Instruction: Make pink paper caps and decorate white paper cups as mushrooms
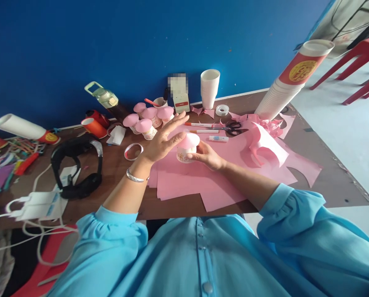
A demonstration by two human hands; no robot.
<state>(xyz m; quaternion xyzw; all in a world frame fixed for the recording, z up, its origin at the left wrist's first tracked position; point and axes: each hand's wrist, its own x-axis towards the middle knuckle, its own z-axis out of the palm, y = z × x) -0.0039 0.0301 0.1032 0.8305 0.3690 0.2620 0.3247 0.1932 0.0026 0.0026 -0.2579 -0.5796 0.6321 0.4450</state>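
The right hand (209, 156), grip curled, is holding a paper cup (183, 155) at twelve o'clock, while the spread, empty left hand (160, 142) is apparently settling the cup's cone (188, 140), the next move calling for light pressure.

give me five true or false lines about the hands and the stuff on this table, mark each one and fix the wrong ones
1. The right hand holds a paper cup with a pink cone top. True.
2. The left hand is clenched in a fist. False: the left hand has its fingers extended by the cone top.
3. The scissors have black handles. True.
4. A bracelet sits on the right wrist. False: the bracelet is on the left wrist.
5. The wall behind the table is blue. True.
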